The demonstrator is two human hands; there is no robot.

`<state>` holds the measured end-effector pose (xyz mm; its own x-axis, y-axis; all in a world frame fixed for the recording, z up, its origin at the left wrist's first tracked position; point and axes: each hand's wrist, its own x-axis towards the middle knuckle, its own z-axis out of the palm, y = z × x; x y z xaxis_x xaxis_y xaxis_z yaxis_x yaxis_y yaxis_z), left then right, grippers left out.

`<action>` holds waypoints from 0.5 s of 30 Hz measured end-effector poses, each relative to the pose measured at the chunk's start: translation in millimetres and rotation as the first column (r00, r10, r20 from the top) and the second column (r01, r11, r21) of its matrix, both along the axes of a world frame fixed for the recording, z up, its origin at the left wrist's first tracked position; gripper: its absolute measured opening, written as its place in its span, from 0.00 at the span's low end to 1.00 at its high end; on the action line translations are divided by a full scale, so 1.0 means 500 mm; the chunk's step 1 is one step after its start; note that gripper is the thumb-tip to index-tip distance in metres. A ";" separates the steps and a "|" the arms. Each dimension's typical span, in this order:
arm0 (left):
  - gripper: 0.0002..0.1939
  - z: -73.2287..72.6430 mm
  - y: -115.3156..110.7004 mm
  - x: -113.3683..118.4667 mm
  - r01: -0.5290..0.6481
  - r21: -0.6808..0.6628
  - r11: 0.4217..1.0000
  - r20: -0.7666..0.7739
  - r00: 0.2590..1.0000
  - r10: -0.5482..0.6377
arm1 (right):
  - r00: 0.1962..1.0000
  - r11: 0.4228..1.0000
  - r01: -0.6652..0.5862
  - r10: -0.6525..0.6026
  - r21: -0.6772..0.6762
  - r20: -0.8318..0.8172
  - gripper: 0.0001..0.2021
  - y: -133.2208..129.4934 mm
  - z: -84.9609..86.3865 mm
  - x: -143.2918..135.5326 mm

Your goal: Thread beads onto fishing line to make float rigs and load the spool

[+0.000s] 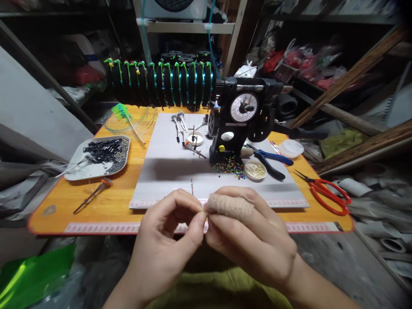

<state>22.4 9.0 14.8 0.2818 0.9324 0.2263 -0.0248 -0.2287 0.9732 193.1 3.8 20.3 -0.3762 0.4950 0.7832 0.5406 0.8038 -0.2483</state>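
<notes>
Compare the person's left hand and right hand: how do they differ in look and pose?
The right hand has a beige wrap around one finger; the left hand shows none. The left hand's thumb and forefinger curve around a visible gap, while the right hand's fingers lie close together. Both bring their fingertips together near the middle.

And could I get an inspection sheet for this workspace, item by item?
Surface: wooden table, pale board on top.
Work things: thin strand just beyond the left hand; colored beads, dish of gold bits, dial device.
Clutter: tray of dark parts at left; pliers and scissors at right.
Hands: left thumb and forefinger pinched together; right hand meets them, one finger wrapped; any held piece too small to tell.
Cables: blue-green lines hang behind, type unclear.
Surroundings: shelves behind; green sheet lower left.
</notes>
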 end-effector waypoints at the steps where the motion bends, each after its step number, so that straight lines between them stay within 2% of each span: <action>1: 0.08 -0.005 0.000 -0.001 -0.035 0.090 0.995 -0.039 0.999 0.038 | 0.999 0.999 0.001 -0.003 -0.052 -0.047 0.06 0.000 0.003 -0.002; 3: 0.11 -0.014 0.001 -0.004 -0.083 0.303 0.949 -0.106 0.987 0.120 | 0.991 0.983 -0.006 -0.019 -0.182 -0.132 0.07 0.001 0.008 -0.005; 5: 0.16 -0.021 0.004 -0.011 -0.088 0.487 0.869 -0.171 0.966 0.194 | 0.985 0.959 -0.026 -0.023 -0.282 -0.169 0.07 0.000 0.013 -0.006; 7: 0.18 -0.021 0.006 -0.020 -0.054 0.619 0.783 -0.241 0.937 0.254 | 0.985 0.939 -0.042 -0.018 -0.341 -0.172 0.06 -0.001 0.015 -0.003; 9: 0.17 -0.015 0.009 -0.026 -0.003 0.677 0.736 -0.310 0.906 0.289 | 0.988 0.925 -0.062 0.003 -0.375 -0.155 0.05 0.000 0.016 0.000; 11: 0.15 -0.006 0.010 -0.028 0.025 0.656 0.755 -0.354 0.893 0.278 | 0.993 0.929 -0.066 0.024 -0.364 -0.117 0.04 0.003 0.017 0.002; 13: 0.12 0.000 0.011 -0.025 -0.004 0.537 0.844 -0.352 0.908 0.229 | 0.998 0.960 -0.048 0.035 -0.276 -0.053 0.04 0.008 0.018 0.001; 15: 0.09 0.002 0.011 -0.019 -0.057 0.322 0.945 -0.268 0.952 0.148 | 1.000 0.984 -0.018 0.021 -0.176 0.014 0.05 0.013 0.018 -0.002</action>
<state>12.8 14.7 15.9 0.2834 0.8573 0.4298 0.2826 -0.5030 0.8168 192.2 10.1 29.4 -0.3983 0.6171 0.6786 0.5304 0.7586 -0.3785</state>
